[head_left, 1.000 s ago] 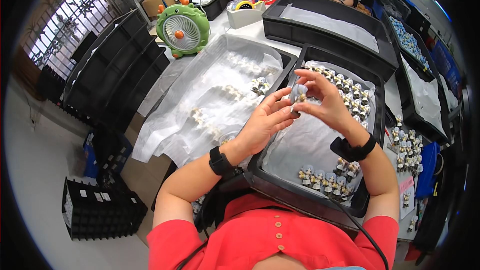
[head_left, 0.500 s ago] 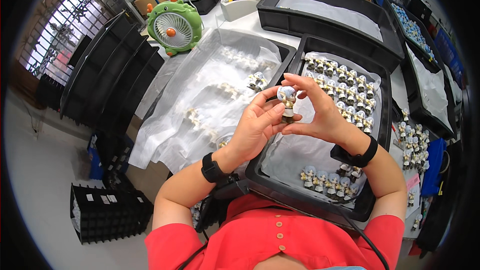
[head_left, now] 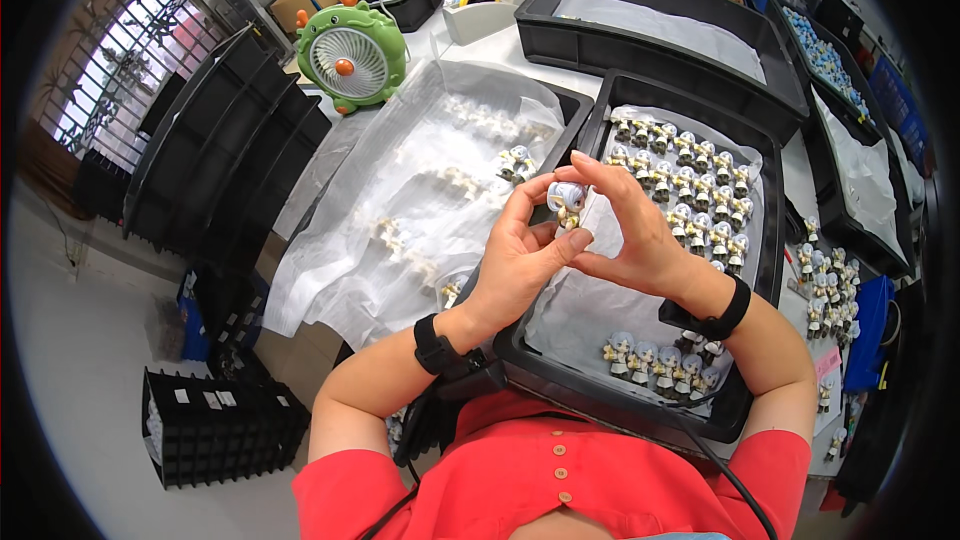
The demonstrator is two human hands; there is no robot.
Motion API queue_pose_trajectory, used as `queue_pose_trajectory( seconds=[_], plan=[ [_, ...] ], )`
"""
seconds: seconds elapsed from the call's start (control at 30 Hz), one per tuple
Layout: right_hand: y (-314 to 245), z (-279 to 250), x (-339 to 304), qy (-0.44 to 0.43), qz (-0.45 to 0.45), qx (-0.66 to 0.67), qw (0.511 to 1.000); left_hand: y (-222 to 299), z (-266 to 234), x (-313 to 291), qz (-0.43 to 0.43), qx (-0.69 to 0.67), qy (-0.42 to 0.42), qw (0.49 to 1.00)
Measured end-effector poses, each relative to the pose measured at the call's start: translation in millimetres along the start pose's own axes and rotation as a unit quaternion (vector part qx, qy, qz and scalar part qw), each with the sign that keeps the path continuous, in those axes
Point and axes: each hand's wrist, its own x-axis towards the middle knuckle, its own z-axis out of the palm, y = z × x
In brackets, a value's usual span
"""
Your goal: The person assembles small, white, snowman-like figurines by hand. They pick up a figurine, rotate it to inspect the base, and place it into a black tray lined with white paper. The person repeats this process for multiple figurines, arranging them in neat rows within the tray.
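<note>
A small figurine (head_left: 567, 198) with pale blue-grey hair and a white and gold outfit is held up over the trays, its head uppermost. My left hand (head_left: 522, 252) is closed on it, with the thumb across its lower front. Curved around its other side is my right hand (head_left: 640, 237), index finger near the head and thumb low by the left thumb; its other fingers are partly hidden. Below and to the right, rows of like figurines (head_left: 685, 183) lie on white sheeting in a black tray (head_left: 772, 240), with another group (head_left: 665, 368) at its near end.
To the left, a translucent sheet (head_left: 340, 265) covers more figurines in a second black tray (head_left: 575, 112). A green fan (head_left: 352, 55) stands behind it. Another black tray (head_left: 640, 50) lies at the back. Loose figurines (head_left: 828, 290) stand at right beside a blue bin (head_left: 868, 335).
The figurine has tilted and shifted slightly left between my hands. My left thumb now covers more of its lower part, and my right hand has closed in a little.
</note>
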Motion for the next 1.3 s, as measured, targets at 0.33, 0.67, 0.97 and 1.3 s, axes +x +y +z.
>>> queue_pose_trajectory(
  seconds=[0.33, 0.67, 0.97, 1.3],
  plan=[
    [-6.3, -2.0, 4.3, 0.020, 0.002, 0.004, 1.000, -0.2, -4.3, 0.6, -0.027, -0.045, -0.012, 0.999],
    [-5.9, -1.6, 1.9, 0.012, 0.058, 0.038, 0.998, 3.5, -6.9, 3.2, -0.083, -0.103, -0.009, 0.991],
    [-6.3, -4.0, 1.3, 0.004, 0.101, 0.063, 0.993, 5.9, -9.3, 5.0, -0.092, -0.121, -0.040, 0.988],
    [-6.1, -4.3, 1.6, 0.005, 0.096, 0.055, 0.994, 5.2, -10.2, 5.0, -0.093, -0.115, -0.035, 0.988]
  ],
)
